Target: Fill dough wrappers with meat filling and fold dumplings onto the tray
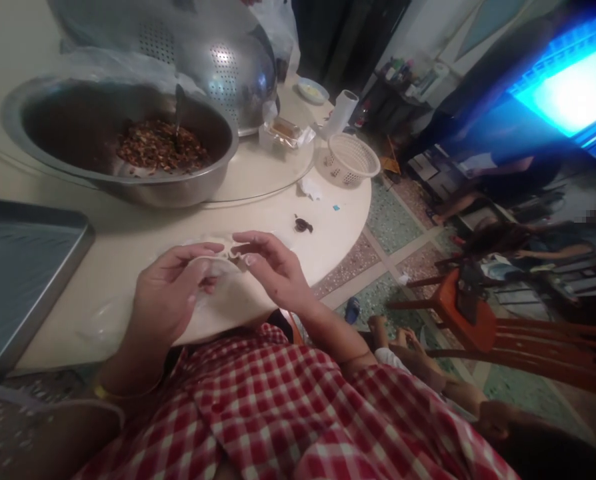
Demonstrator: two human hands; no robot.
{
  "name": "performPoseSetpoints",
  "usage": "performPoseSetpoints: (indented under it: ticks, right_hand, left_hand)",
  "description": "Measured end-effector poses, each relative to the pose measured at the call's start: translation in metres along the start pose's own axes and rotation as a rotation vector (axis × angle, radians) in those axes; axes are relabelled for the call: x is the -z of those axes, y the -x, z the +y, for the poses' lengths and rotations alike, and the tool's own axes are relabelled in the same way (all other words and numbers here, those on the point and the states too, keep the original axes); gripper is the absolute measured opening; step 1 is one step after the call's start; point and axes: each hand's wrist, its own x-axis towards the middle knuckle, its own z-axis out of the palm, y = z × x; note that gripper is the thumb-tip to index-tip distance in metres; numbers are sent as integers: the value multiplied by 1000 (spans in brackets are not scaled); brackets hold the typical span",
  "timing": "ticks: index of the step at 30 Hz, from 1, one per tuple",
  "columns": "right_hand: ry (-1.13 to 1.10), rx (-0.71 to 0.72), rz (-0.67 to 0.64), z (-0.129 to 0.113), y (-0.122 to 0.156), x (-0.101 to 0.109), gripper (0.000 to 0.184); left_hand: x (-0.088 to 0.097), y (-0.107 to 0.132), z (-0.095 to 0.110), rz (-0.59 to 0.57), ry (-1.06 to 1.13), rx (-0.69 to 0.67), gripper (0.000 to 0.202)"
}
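Note:
A pale, thin piece of dough [217, 265] is held up between my two hands above the near edge of the table. My left hand [171, 287] curls around its left side, thumb in front and fingers behind. At its right end, my right hand [278, 270] pinches a crinkled edge between thumb and forefinger. Whether anything lies inside the dough cannot be made out. Beyond my hands stands a wide metal bowl [178, 190] with a chopped brown filling [161, 147] and a spoon handle [179, 107] sticking up from it.
A metal tray [23, 267] lies at the left. Behind the bowl leans a large perforated colander [248, 60]. A plastic basket [353, 160], a clear box [284, 133] and dark scraps [303, 225] are on the table [328, 250]. Right are a wooden chair [471, 313] and several people.

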Motion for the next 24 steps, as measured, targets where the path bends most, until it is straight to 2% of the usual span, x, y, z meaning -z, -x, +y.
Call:
performPoseSetpoints:
  ticks: [2, 6, 10, 15, 19, 24]
  right_hand:
    - [76, 38, 55, 0, 0, 1, 30]
    - [108, 147, 71, -3, 0, 1, 20]
    - [152, 177, 71, -5, 0, 3, 17]
    - [237, 158, 88, -5, 2, 8, 17]
    - [300, 209, 60, -3, 2, 10, 19]
    - [332, 185, 132, 1, 2, 9, 19]
  left_hand:
    - [-2, -1, 3, -38, 104, 58, 22]
    - [-4, -1, 6, -131, 175, 96, 31]
    - [-7, 1, 7, -118, 165, 102, 34]
    - [-11, 0, 5, -74, 66, 126, 26]
    - [-12, 1, 4, -57, 53, 110, 22]
    - [-12, 3, 7, -84, 54, 101, 21]
